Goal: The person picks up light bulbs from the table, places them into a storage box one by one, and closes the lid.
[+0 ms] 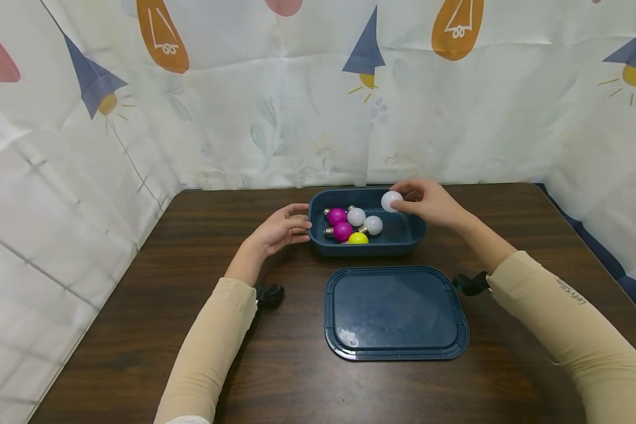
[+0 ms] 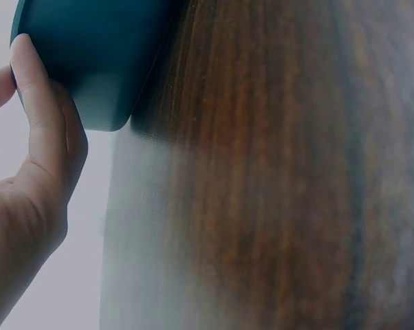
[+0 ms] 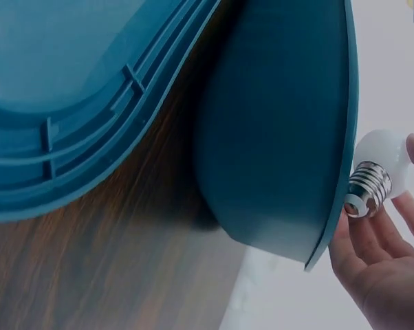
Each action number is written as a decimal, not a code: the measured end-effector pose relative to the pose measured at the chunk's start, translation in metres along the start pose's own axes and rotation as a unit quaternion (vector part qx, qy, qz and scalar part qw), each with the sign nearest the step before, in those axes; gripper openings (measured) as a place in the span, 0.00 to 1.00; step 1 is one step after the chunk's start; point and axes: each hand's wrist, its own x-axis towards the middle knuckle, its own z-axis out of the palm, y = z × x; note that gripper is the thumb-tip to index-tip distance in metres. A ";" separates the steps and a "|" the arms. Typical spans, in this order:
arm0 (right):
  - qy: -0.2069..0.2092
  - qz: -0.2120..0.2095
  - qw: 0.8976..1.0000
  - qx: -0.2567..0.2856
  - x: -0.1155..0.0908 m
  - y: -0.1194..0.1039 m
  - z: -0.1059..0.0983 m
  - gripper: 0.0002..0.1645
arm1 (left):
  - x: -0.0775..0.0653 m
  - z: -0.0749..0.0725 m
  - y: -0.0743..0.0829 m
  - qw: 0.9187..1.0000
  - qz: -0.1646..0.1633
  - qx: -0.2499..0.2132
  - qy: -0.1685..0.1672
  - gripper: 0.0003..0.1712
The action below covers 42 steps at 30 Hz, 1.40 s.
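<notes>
A dark blue container (image 1: pixel 368 249) stands near the back of the table, holding two magenta bulbs (image 1: pixel 342 231), two white bulbs (image 1: pixel 373 225) and a yellow bulb (image 1: pixel 358 238). Over its right end my right hand (image 1: pixel 429 203) pinches another white light bulb (image 1: pixel 390 201) between thumb and fingers. In the right wrist view that light bulb (image 3: pixel 389 155) shows its silver screw base by the container's rim. My left hand (image 1: pixel 282 231) touches the container's left end with extended fingers. The left wrist view shows those fingers (image 2: pixel 42 103) against the container wall (image 2: pixel 97 75).
A flat dark blue lid (image 1: pixel 397 312) lies on the brown wooden table (image 1: pixel 275 365), just in front of the container. Behind the table hangs a white patterned curtain (image 1: pixel 307 118). Dark straps with black wrist devices (image 1: pixel 471 284) sit at both sleeves.
</notes>
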 end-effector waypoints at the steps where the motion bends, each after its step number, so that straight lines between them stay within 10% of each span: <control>1: 0.000 0.000 1.000 0.000 0.001 0.000 0.001 0.28 | 0.000 0.000 0.000 1.000 -0.001 0.000 0.000 0.35; 42: 0.011 0.041 0.999 -0.028 0.025 0.005 0.032 0.28 | -0.001 0.002 0.001 1.000 -0.002 0.007 0.005 0.34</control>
